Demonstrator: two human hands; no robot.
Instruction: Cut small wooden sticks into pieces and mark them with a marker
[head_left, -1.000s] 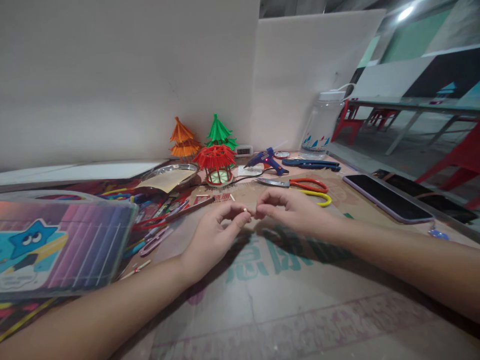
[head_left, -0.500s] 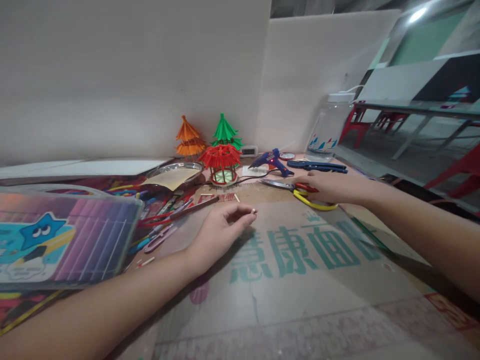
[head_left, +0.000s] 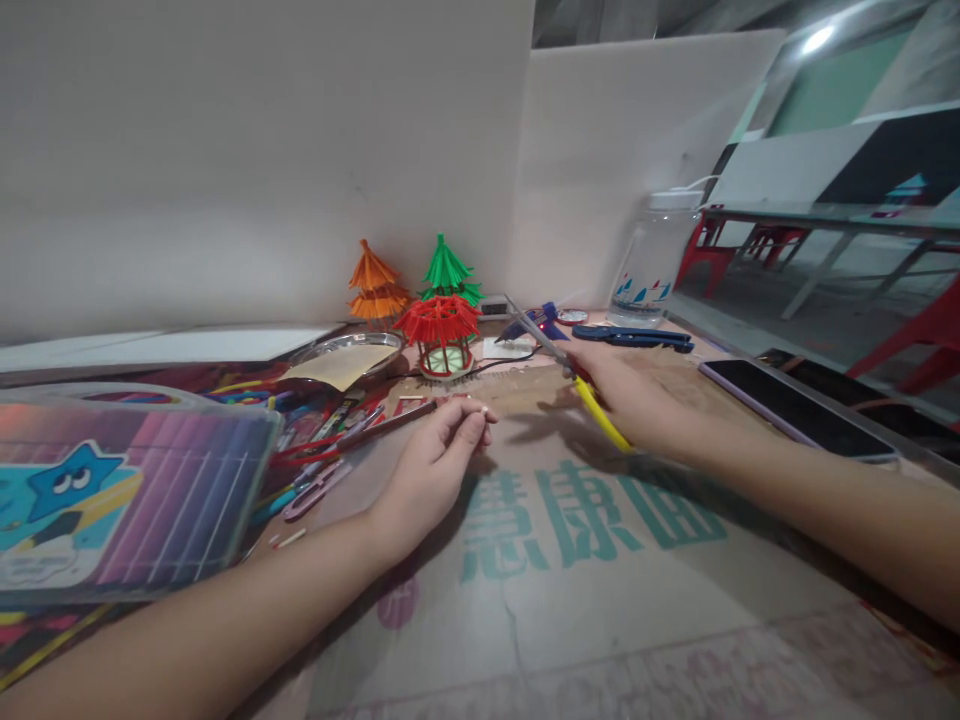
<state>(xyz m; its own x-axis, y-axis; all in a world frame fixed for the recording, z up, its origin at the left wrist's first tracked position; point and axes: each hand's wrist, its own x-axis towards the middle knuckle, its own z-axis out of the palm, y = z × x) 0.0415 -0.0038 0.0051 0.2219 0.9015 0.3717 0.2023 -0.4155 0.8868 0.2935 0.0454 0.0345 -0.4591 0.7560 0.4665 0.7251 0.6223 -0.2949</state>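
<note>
My left hand [head_left: 427,470] is closed in a pinch above the plastic-covered sheet, with the pale tip of a small stick [head_left: 485,411] showing at its fingertips. My right hand [head_left: 630,398] grips a pair of scissors [head_left: 551,345] by the red and yellow handles, holding them off the table with the blades pointing up and to the left. Just beyond my left hand stands a small red-roofed model pavilion [head_left: 442,325] with brown posts and a pale base. A green model roof [head_left: 445,268] and an orange model roof [head_left: 371,285] are behind it.
A marker case [head_left: 202,490] fills the left side, beside pens and a metal tray [head_left: 391,342] with paper. At the back are a glue gun [head_left: 551,318], blue-handled tool [head_left: 637,337] and clear bottle [head_left: 649,260]. A phone [head_left: 787,405] lies at right.
My right hand has lifted the scissors from the table, tilting their blades upward. A phone now shows where my forearm was. My left hand keeps its pinch, shifted slightly left in view.
</note>
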